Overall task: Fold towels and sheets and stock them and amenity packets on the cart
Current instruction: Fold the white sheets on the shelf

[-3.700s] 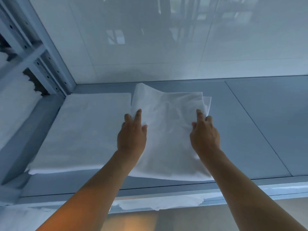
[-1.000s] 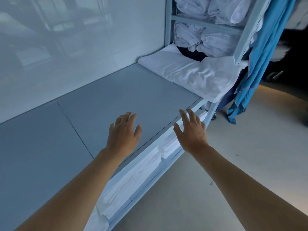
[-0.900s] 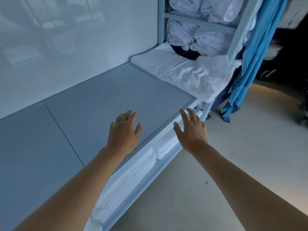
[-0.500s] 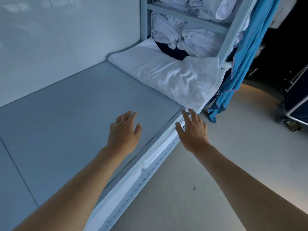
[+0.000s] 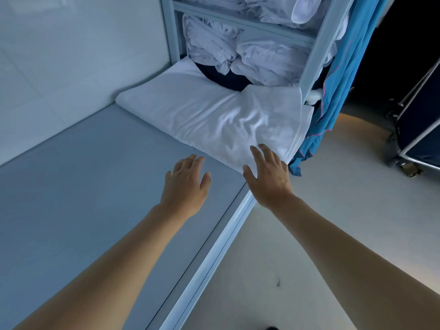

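My view has swung right since half a second ago. Both hands stay open: my right hand (image 5: 267, 179) now overlaps the white sheet (image 5: 214, 120); my left hand (image 5: 185, 184) hovers over the grey shelf (image 5: 83, 198).

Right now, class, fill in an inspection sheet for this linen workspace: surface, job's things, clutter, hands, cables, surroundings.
Surface: grey table top, bare in front of the hands, pale metal edge on its right.
Job's things: white sheet lying rumpled at the table's far end, one corner hanging over the edge; bundled white linen on the rack shelves behind it.
Clutter: blue cloth hanging off the rack post.
Hands: left hand open above the table; right hand open at the sheet's near corner, contact unclear.
Cables: nothing seen.
Surroundings: pale wall on the left, light floor, dark wheeled cart on the right.
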